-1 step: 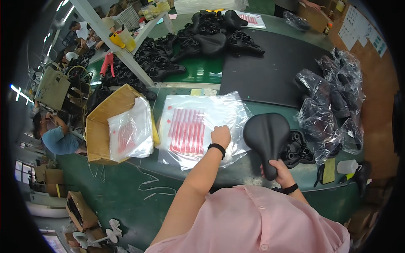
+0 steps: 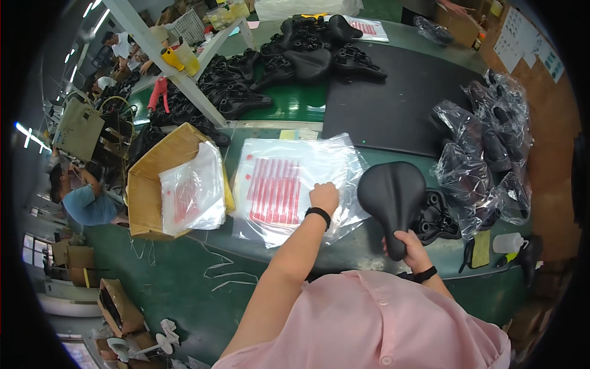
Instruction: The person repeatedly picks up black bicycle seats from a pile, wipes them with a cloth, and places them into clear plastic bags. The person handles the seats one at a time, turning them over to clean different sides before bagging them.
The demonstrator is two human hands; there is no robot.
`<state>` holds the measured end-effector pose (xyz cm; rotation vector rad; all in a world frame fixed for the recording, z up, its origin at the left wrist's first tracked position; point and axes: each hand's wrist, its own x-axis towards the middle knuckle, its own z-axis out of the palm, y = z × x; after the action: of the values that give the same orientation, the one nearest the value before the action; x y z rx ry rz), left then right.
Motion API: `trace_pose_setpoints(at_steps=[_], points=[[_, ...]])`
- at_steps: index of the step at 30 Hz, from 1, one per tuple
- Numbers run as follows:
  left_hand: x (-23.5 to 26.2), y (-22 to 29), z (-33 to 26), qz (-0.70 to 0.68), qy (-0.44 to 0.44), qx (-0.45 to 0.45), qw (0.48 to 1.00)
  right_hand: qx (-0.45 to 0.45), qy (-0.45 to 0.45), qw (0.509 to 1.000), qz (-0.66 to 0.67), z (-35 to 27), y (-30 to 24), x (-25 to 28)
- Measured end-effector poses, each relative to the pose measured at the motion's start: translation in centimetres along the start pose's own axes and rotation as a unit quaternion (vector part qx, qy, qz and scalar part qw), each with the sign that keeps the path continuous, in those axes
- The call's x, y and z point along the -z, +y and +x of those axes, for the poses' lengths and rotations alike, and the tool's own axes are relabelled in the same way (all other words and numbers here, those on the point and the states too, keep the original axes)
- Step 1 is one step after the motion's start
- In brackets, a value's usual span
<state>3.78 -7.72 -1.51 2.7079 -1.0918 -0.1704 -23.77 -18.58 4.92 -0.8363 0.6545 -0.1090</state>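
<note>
Hands: bag (image 2: 289,184) (left); saddle (image 2: 393,197) (right)

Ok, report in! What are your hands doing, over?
Left hand flat on clear plastic bags. Right hand grips black bike saddle by its nose. Nothing between saddle and bags.

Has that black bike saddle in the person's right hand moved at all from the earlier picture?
No. The black saddle sits in the same spot beside the stack of clear plastic bags, its narrow end gripped by the right hand, just as before.
</note>
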Motion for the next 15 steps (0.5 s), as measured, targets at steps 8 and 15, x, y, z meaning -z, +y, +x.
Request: trace_pose_setpoints(at_steps=[8,15], points=[[-8.0,6.1,1.5,0.045,-0.089,0.018,0.995,0.007,0.095,0.991,0.093,5.3,0.8,1.5],[-0.8,-2.3,-1.1,-0.19,-0.023,0.08,0.978,-0.045,0.063,0.99,0.116,6.2,2.1,3.0]])
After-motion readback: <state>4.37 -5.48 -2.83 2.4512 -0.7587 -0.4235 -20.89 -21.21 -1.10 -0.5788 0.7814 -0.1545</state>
